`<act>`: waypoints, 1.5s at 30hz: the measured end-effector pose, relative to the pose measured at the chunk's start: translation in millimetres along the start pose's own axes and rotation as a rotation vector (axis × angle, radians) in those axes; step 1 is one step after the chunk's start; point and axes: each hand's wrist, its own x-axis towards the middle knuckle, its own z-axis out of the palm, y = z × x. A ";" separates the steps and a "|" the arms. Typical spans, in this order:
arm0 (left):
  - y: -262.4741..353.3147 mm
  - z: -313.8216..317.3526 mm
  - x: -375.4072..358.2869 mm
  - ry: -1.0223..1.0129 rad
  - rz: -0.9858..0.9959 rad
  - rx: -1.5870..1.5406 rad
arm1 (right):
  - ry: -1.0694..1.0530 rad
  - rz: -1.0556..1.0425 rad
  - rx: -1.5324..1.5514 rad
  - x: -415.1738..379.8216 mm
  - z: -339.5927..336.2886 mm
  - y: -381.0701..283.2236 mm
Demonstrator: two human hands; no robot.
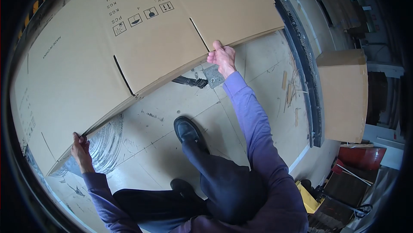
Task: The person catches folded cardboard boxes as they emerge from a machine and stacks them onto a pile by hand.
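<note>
A wide flattened cardboard box (146, 43) with slots and printed handling symbols spans the upper left of the head view. Its near edge shows more than one layer. My left hand (81, 150) pinches that edge near the lower left corner, where the layers part slightly. Farther right, my right hand (223, 57) grips the same edge beside a cut slot, thumb at the top and fingers curled at the rim. The undersides of the cardboard are hidden.
A dark metal rail (307, 82) curves along the right, with a closed carton (344, 97) beyond it. Cardboard scraps (288, 91) lie on the tiled floor (206, 125). A yellow object (309, 196) and a red panel (365, 157) stand lower right. My shoes are below the cardboard.
</note>
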 end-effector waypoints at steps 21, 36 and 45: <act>-5.8 -4.0 -2.0 0.102 -0.053 0.145 | 0.033 -0.007 -0.202 5.8 -19.4 -4.3; -4.5 -5.0 -3.0 0.154 -0.110 0.096 | -0.157 0.326 0.541 11.4 -24.6 -13.2; -8.4 -11.2 1.1 0.052 -0.115 0.017 | -0.175 0.371 0.535 21.1 -19.5 -9.3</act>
